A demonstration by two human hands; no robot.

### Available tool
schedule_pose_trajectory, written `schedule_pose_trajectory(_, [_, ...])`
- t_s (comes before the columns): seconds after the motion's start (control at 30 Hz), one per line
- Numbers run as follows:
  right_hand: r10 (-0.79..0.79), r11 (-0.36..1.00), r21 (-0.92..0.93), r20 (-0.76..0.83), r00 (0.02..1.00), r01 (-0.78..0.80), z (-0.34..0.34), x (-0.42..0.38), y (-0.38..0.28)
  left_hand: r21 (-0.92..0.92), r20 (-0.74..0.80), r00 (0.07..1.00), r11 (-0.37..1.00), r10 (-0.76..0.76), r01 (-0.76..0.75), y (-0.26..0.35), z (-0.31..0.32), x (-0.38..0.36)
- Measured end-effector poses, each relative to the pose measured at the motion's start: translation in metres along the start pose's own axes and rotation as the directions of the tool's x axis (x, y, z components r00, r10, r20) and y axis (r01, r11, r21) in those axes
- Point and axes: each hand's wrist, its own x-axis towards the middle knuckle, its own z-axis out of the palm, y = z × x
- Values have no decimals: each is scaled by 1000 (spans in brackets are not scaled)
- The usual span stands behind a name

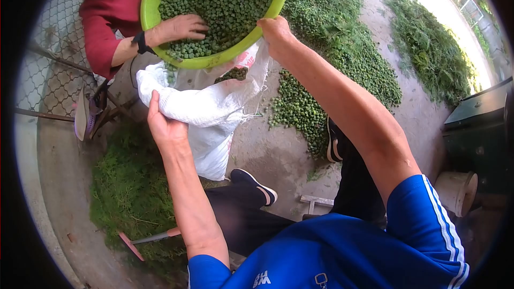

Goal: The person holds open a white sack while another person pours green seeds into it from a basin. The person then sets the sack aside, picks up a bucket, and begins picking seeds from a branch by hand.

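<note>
Lime-green round plastic basin (pixel 198 63): heaped with small green pods (pixel 219 2), tipped over a white woven sack (pixel 208 152).
Right hand (pixel 276 31): grasping the basin's rim.
Left hand (pixel 169 131): cupped against the sack, grip unclear.
Co-worker's hand (pixel 183 28): among the pods.
Pouring: seemingly underway; further tipping calls for an open sack mouth.

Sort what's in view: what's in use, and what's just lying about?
In use:
lime-green basin of green pieces, right hand gripping its rim
white sack, left hand against it
co-worker's hand, in the basin
floor pile of similar pieces, probably

Lying about, seemingly:
leafy cuttings, left and right
long-handled tool
whitish bucket
</note>
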Motion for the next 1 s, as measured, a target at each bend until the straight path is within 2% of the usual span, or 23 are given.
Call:
schedule_pose_trajectory(0.53, [-3, 1000, 15, 10, 1000, 3, 0, 1, 2, 17, 28, 999, 1000, -15, 14, -1, 1, -1])
schedule_pose_trajectory(0.6, [-3, 1000, 0, 10, 1000, 3, 0, -1, 1, 32, -24, 1000, 999, 6, -5, -2, 10, -6])
schedule_pose_trajectory(0.77, [20, 1000, -15, 1, 1000, -20, 2, 1, 2, 26, 14, 1000, 1000, 3, -3, -1, 2, -1])
schedule_pose_trajectory(1.0, [-43, 999, -15, 18, 999, 43, 3, 4, 4, 30, -10, 999, 999, 31, -31, -2, 1, -2])
